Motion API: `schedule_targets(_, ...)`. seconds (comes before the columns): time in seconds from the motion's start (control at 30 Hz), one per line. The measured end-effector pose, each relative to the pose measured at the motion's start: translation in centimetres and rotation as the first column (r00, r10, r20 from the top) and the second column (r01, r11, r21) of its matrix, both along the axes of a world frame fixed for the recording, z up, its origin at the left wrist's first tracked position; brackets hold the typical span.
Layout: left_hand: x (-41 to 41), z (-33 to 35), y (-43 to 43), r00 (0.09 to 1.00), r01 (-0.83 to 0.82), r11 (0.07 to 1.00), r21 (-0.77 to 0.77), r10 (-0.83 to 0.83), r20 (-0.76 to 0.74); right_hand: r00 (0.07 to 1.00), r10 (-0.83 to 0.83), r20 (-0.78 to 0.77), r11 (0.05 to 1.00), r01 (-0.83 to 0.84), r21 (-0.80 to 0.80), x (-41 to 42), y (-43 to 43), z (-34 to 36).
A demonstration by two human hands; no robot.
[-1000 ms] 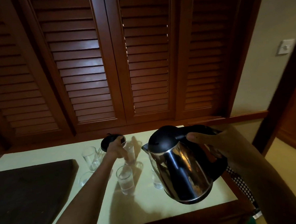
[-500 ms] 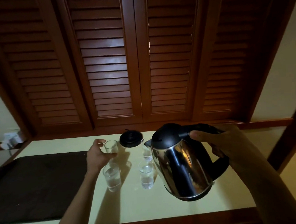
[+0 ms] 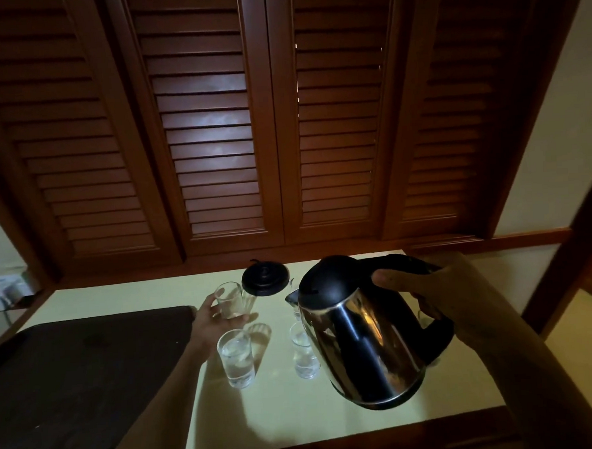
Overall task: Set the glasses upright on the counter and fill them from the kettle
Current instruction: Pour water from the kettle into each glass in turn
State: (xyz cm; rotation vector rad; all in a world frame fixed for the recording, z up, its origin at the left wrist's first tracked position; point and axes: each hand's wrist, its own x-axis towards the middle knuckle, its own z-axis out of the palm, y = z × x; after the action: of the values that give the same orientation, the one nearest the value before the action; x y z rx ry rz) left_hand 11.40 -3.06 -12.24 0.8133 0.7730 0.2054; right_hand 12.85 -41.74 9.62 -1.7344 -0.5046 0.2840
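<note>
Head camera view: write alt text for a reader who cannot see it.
A right hand holds a steel kettle tilted above a pale counter, while the left hand holds a glass behind two glasses of water. A dark mat lies left.

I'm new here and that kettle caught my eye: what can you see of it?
The kettle has a shiny steel body, a black closed lid, a black handle and a short spout pointing left. The right hand grips the handle, holding it off the counter, tilted toward its spout, partly hiding a glass. No water is seen pouring.
</note>
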Motion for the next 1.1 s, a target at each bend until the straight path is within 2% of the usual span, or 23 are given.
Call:
schedule_targets(0.07, 0.8, -1.5, 0.6, 0.995, -0.071, 0.994, -0.081, 0.075, 0.058, 1.000, -0.019, -0.013, 1.000, 0.019, -0.022, 0.0, 0.1, -0.2)
schedule_targets(0.17, -0.3, 0.4, -1.2, 0.976, -0.108, 0.991, -0.074, 0.120, 0.183, 0.998, -0.060, 0.002, 0.995, 0.060, -0.074, -0.1, 0.2, -0.4)
schedule_targets(0.33, -0.4, 1.5, -2.1, 0.968, -0.056, 0.997, -0.048, 0.066, 0.241, 0.997, -0.065, 0.029, 0.993, 0.067, -0.097, -0.2, 0.5, -0.4)
schedule_targets(0.47, -0.8, 3.9, -2.9, 0.968, 0.012, 1.000, 0.010, -0.015, 0.251, 0.999, -0.041, 0.011, 0.996, 0.042, -0.084, -0.2, 0.7, -0.1)
schedule_targets(0.53, -0.9, 5.0, -2.8, 0.966, -0.015, 0.988, 0.153, -0.025, 0.257, 0.999, -0.032, -0.003, 0.998, 0.032, -0.059, -0.2, 0.9, 0.1)
schedule_targets(0.57, -0.8, 5.2, -2.4, 0.969, -0.047, 0.950, 0.308, -0.031, 0.244, 1.000, -0.027, -0.010, 0.999, 0.026, -0.047, -0.4, 1.0, 0.2)
schedule_targets(0.6, -0.7, 5.2, -1.9, 0.972, -0.049, 0.856, 0.514, -0.077, 0.221, 1.000, -0.022, -0.013, 0.999, 0.021, -0.037, -0.4, 1.0, 0.3)
schedule_targets(0.63, -0.9, 5.3, -1.5, 0.979, -0.009, 0.710, 0.704, -0.137, 0.151, 1.000, -0.025, -0.013, 0.999, 0.025, -0.033, -0.5, 1.1, 0.4)
schedule_targets(0.67, -1.2, 5.4, -1.0, 0.983, 0.029, 0.586, 0.809, -0.163, 0.083, 0.999, -0.031, -0.010, 0.999, 0.031, -0.032, -0.6, 1.2, 0.4)
schedule_targets(0.73, -2.1, 6.5, -1.2, 0.981, 0.047, 0.475, 0.879, -0.186, 0.048, 1.000, -0.023, -0.001, 0.999, 0.023, -0.029, -0.8, 1.4, 0.6)
schedule_targets(0.83, -3.6, 8.5, -2.1, 0.967, 0.032, 0.415, 0.909, -0.243, 0.076, 1.000, -0.005, -0.013, 1.000, 0.005, -0.013, -1.1, 1.6, 0.7)
schedule_targets(1.0, -7.1, 10.0, -4.1, 0.962, 0.041, 0.393, 0.919, -0.263, 0.069, 0.996, 0.084, 0.004, 0.996, -0.083, -0.005, -1.9, 1.6, 1.0)
schedule_targets(1.1, -9.3, 10.0, -5.9, 0.965, 0.021, 0.449, 0.893, -0.241, 0.098, 0.997, 0.076, -0.011, 0.997, -0.076, -0.029, -2.3, 1.5, 1.1)
